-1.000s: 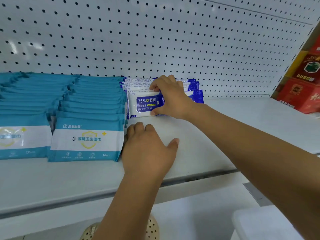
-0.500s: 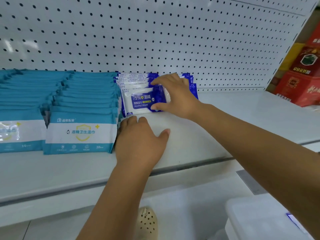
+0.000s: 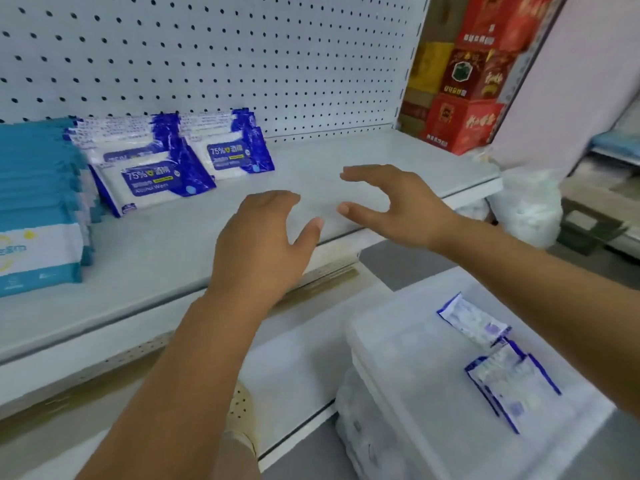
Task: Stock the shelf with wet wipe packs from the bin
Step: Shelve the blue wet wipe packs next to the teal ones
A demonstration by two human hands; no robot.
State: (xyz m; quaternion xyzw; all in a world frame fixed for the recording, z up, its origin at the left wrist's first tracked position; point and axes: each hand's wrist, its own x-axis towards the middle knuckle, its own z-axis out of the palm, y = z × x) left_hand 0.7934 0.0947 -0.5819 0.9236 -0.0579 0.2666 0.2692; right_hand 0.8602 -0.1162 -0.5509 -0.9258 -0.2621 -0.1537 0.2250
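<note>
Both hands, left (image 3: 263, 244) and right (image 3: 398, 206), hover spread and empty over the shelf (image 3: 346, 157), two dark-blue pack rows (image 3: 166, 168) standing, two packs (image 3: 498, 358) in the bin (image 3: 398, 341).

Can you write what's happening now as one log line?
left hand: empty | right hand: empty | blue wipe packs: on shelf | bin: packs left
</note>
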